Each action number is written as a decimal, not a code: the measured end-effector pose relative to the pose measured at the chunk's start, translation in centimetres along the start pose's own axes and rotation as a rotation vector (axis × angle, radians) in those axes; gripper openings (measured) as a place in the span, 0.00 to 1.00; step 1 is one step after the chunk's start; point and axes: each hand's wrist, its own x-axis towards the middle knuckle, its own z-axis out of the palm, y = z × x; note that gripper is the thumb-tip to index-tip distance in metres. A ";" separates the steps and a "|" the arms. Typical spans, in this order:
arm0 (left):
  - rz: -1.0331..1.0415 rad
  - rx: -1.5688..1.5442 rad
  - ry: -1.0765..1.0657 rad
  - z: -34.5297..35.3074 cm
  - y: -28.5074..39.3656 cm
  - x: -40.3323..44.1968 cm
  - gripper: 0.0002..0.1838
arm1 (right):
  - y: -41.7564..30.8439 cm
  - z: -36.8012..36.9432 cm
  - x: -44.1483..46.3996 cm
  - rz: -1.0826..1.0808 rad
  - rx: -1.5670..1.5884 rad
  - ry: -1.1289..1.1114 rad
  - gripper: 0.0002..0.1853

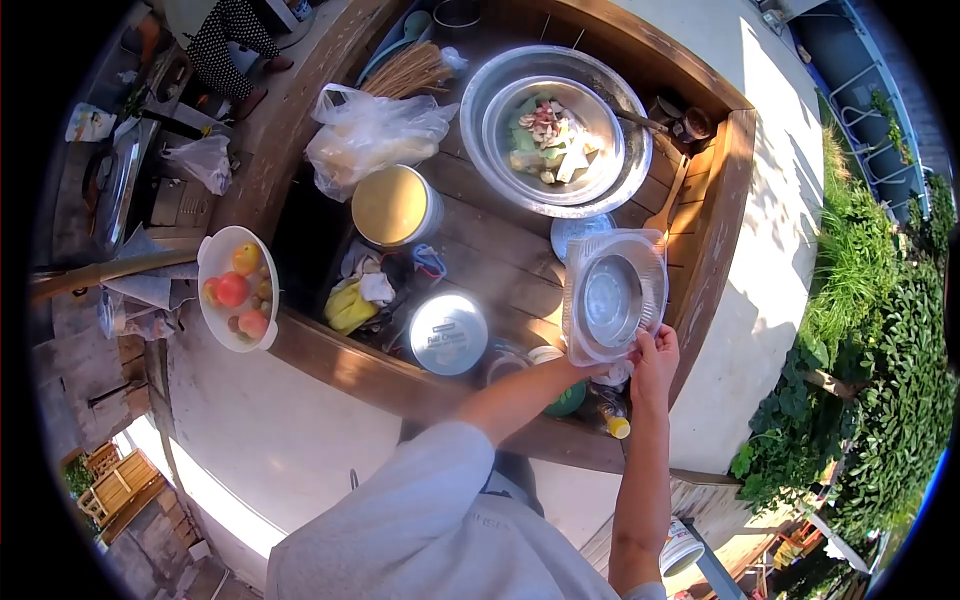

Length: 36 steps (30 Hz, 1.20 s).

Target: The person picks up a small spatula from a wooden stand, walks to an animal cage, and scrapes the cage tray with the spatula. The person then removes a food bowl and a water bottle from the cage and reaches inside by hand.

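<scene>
A clear plastic food container (612,295) with a round recess is held up over the near right part of a wooden-framed platform. My right hand (655,362) grips its near right corner, thumb and fingers pressed together on the edge. My left hand (597,368) meets the near edge, its fingers mostly hidden behind the plastic. Just beyond the container, a round lid (582,232) lies partly covered. Below my hands are a green-topped tub (568,398) and a bottle with a yellow cap (618,427).
A large metal basin (480,130) holds a smaller bowl of chopped food. A tin (447,335), a yellow-lidded bucket (390,205), plastic bags (375,140) and a wooden spatula (664,215) lie around. At left stands a white colander (210,300) with tomatoes. Another person's patterned trousers (222,50) show top left.
</scene>
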 end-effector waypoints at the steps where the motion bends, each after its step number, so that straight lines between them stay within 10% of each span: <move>1: -0.010 0.049 0.003 -0.5 0.4 -0.4 0.36 | 0.9 0.9 1.2 0.020 -0.039 -0.037 0.09; 3: -0.389 0.323 -0.233 -6.4 9.9 -2.2 0.31 | 3.5 2.7 3.2 0.055 -0.101 -0.117 0.09; 6: 0.008 1.000 0.094 -7.0 12.6 -8.1 0.28 | 7.7 5.3 6.2 0.071 -0.211 -0.208 0.10; 11: 0.009 0.669 -0.449 -13.1 17.8 -12.9 0.18 | 13.3 3.2 7.9 -0.242 -0.731 -0.210 0.12; 18: 0.176 0.435 0.298 -23.6 21.0 -21.7 0.05 | 12.4 2.0 8.0 -0.746 -1.254 -0.057 0.26; 27: -0.100 0.678 0.743 -35.7 17.3 -28.6 0.04 | -3.0 34.8 -2.2 -0.874 -0.740 -0.725 0.39; 30: -0.052 0.562 0.805 -35.9 17.7 -28.5 0.03 | -3.6 45.1 -3.5 -1.220 -0.858 -0.829 0.56; 36: -0.016 0.583 0.766 -36.3 17.3 -29.4 0.02 | -2.0 53.3 -3.2 -1.028 -1.448 -0.973 0.53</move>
